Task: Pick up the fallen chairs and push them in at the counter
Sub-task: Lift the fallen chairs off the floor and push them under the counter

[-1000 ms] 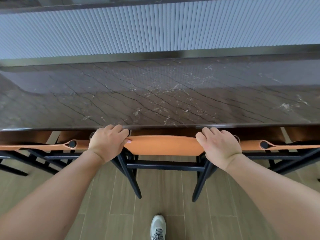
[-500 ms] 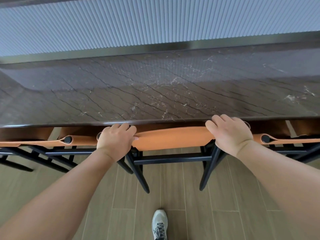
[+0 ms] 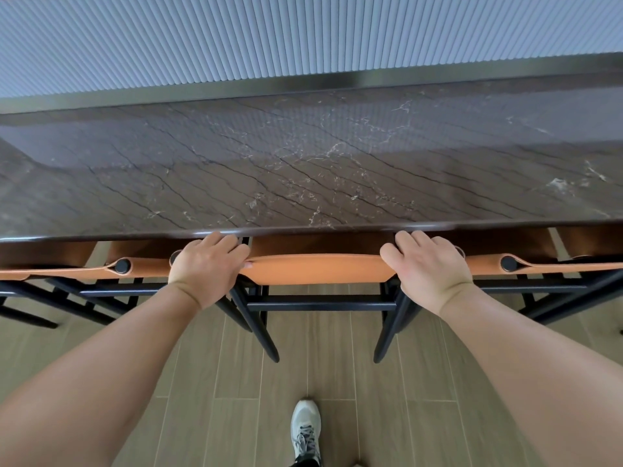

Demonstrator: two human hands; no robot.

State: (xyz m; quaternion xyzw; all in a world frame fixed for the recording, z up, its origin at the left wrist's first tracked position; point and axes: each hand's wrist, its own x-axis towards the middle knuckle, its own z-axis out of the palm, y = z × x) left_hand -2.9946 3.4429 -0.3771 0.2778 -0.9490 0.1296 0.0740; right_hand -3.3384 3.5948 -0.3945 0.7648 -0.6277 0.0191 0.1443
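Left fingers (image 3: 220, 242): curled forward over the top of the backrest, thumb tip pressed on its near face; the tips lie at the counter's edge.
Right fingers (image 3: 409, 240): curled over the backrest's other end in the same way, knuckles just under the counter lip.
Left hand (image 3: 205, 269): grips the left end of the middle chair's backrest, wrist bent, forearm running down to the lower left corner.
Right hand (image 3: 428, 269): grips the right end, forearm running to the lower right corner.
Backrest (image 3: 317, 268): an orange leather band, level, stretched between two black posts; both ends are covered by the hands.
Middle chair (image 3: 320, 303): upright, black frame with a cross rail below the band, two rear legs splayed on the floor; its seat is under the counter and the backrest sits just beside the counter edge.
Left chair (image 3: 101, 269): upright, same orange band with a round black post cap, tucked in at the counter, close beside the middle one.
Right chair (image 3: 539, 266): upright, matching band and cap, also tucked in.
Counter (image 3: 303, 170): dark brown veined stone, glossy.
Wall (image 3: 269, 35): pale ribbed panelling behind a metal strip.
Floor (image 3: 337, 382): wood-look planks.
Shoe (image 3: 306, 429): grey laced trainer, near the bottom edge.
Writing: none legible on any surface.
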